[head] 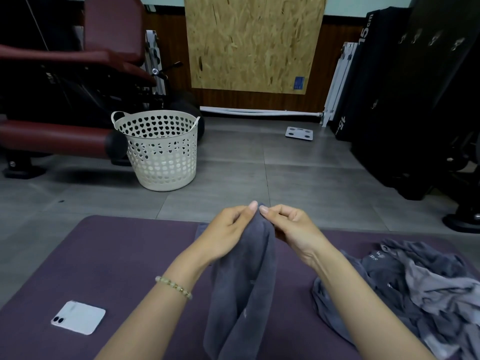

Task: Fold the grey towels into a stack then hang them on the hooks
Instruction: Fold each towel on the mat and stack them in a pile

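A dark grey towel point(242, 287) hangs lifted in front of me over the purple mat point(124, 255). My left hand point(228, 229) and my right hand point(291, 227) meet at its top edge, each pinching the cloth between thumb and fingers. The towel droops down between my forearms in long folds. A crumpled heap of grey towels point(415, 289) lies on the mat to the right. Several metal hooks point(436, 40) sit on the dark panel at the upper right.
A white phone point(79, 318) lies on the mat at the left. A cream perforated laundry basket point(158, 149) stands on the grey floor beyond. Maroon gym equipment point(65, 74) fills the left, black pads point(384, 87) the right, a scale point(298, 132) near the wall.
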Tool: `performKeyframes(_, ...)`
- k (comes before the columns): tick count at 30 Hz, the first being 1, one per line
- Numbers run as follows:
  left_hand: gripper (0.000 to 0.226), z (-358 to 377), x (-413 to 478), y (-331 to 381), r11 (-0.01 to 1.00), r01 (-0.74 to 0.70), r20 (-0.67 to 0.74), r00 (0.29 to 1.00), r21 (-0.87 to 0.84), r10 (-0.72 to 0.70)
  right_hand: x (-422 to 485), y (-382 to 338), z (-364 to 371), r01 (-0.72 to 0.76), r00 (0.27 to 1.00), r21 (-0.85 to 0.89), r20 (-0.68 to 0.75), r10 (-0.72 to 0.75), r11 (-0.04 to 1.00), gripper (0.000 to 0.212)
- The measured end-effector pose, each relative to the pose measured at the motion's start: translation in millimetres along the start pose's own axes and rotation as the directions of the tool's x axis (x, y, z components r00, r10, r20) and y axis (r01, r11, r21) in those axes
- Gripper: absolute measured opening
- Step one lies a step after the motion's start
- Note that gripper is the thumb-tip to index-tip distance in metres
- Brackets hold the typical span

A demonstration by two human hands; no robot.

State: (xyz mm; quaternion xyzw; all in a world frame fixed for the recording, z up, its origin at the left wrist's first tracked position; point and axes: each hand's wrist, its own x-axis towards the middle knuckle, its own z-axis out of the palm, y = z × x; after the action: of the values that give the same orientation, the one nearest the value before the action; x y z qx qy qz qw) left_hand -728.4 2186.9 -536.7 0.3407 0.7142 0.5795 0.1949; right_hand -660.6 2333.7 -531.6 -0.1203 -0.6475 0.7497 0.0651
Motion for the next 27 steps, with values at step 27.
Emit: performKeyframes(27,0.044,4,76,10,0.479,0.000,-0.240,0.865,-0.878,-0.441,1,-31,-103,-0.071,0.993,-0.197,0.081,0.089,0.978,0.066)
